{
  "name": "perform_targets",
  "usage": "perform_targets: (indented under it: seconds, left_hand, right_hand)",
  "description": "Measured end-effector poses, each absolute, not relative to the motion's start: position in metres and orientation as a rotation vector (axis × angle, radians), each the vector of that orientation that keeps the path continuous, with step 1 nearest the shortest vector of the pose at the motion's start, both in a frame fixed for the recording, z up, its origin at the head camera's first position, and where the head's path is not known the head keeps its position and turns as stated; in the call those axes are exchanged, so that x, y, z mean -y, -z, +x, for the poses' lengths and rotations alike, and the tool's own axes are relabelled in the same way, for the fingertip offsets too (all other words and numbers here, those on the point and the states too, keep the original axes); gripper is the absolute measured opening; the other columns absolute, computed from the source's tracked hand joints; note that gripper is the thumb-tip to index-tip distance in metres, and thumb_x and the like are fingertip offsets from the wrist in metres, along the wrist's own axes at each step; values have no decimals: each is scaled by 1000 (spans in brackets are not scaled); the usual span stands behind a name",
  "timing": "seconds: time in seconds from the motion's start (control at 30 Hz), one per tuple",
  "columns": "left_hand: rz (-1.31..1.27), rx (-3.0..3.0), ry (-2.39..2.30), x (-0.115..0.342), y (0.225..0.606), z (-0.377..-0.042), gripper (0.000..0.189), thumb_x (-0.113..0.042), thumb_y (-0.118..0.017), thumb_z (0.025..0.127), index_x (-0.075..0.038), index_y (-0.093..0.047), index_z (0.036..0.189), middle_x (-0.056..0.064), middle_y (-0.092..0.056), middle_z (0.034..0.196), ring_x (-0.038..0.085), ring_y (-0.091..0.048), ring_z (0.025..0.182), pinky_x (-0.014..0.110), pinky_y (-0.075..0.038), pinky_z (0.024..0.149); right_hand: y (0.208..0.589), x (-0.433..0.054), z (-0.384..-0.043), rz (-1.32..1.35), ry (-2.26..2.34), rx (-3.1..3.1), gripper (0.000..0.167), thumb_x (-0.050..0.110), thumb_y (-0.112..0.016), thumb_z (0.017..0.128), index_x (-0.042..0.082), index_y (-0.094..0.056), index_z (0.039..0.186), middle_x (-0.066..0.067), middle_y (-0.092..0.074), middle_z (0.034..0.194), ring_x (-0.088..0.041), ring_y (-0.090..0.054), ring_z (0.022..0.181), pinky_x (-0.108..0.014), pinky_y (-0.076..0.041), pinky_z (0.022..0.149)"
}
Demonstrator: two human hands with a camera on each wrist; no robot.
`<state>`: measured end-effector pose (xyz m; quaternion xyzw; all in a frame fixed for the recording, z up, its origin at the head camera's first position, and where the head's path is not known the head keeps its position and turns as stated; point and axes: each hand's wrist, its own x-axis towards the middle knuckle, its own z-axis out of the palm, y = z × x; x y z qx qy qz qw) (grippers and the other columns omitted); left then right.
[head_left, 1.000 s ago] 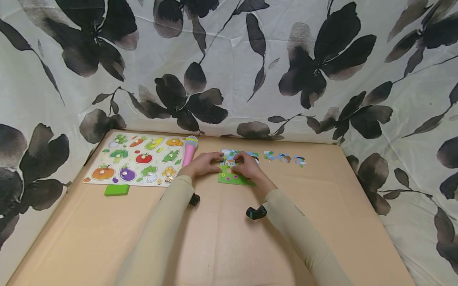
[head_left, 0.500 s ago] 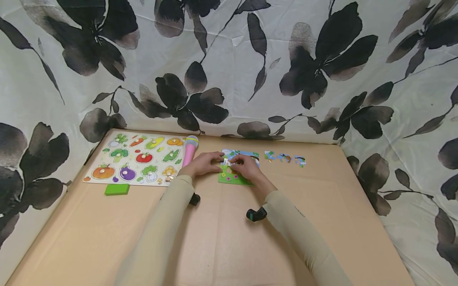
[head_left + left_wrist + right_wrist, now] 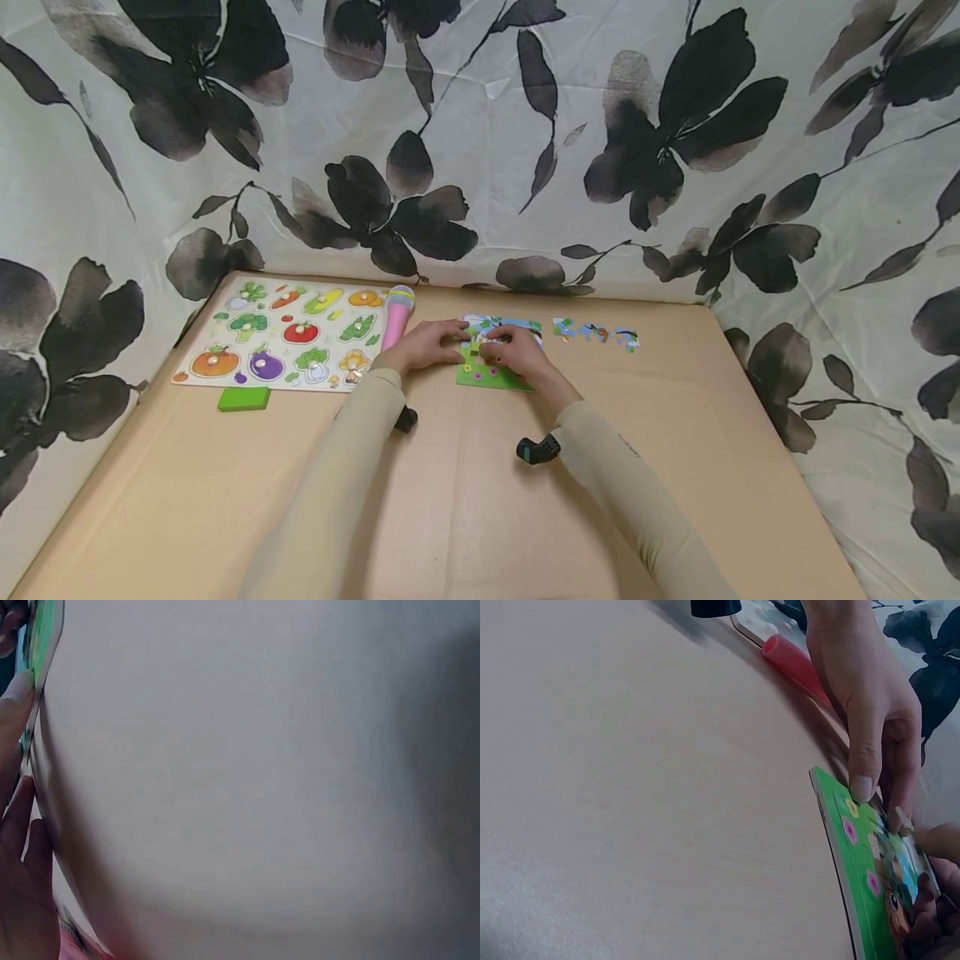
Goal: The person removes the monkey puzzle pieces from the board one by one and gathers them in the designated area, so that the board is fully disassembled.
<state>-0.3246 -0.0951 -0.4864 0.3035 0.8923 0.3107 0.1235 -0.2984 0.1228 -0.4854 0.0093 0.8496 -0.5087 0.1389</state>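
One piece (image 3: 904,818) is pinched by the right hand (image 3: 520,351), shifted slightly leftward over the puzzle (image 3: 486,377) within the last second; seating is judged incomplete. The puzzle, on the table (image 3: 465,492), is touched at its left edge by the left hand (image 3: 424,346), fingers relaxed; loose pieces (image 3: 597,332) lie rightward.

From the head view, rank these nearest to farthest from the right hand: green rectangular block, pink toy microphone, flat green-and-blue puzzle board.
1. Flat green-and-blue puzzle board: beneath the right hand.
2. Pink toy microphone: off to its left.
3. Green rectangular block: farther left, nearer the camera.
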Motion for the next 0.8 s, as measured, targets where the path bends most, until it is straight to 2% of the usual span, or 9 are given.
perform_targets:
  seconds: [0.2,0.4,0.57,0.67,0.8]
  left_hand:
    - [900,-2582,-900,97,487,-326,46,-24,-74,88,-6,-64,128,8,-44,151,24,-33,143,40,-23,118]
    - [930,-2583,-907,98,488,-327,45,-23,-75,87,-5,-64,128,9,-45,150,26,-33,143,41,-24,118]
    - [951,-2584,-896,98,487,-326,46,-22,-75,87,-4,-64,128,10,-45,149,26,-34,142,41,-24,118]
    - [951,-2579,-897,98,486,-325,46,-22,-75,87,-4,-64,128,10,-45,150,27,-33,142,41,-24,118]
    - [943,-2577,-895,97,485,-326,45,-22,-75,87,-5,-65,127,9,-45,150,26,-33,143,41,-24,118]
  right_hand:
    - [486,-126,-300,107,1533,-2403,32,29,-71,90,10,-62,114,-8,-58,108,-17,-53,64,-28,-41,55]
    - [485,-134,-301,106,1624,-2367,34,22,-69,92,7,-60,121,-9,-55,119,-21,-52,89,-30,-44,71]
    - [483,-148,-305,191,1870,-2184,38,15,-65,94,1,-55,128,-10,-57,109,-20,-59,91,-29,-50,77]
    - [481,-162,-307,254,2010,-2109,34,13,-63,96,-2,-54,125,-6,-58,103,-16,-58,88,-27,-51,81]
    - [477,-188,-306,290,2021,-2204,30,13,-65,94,-1,-56,119,-3,-57,94,-15,-57,82,-25,-50,77]
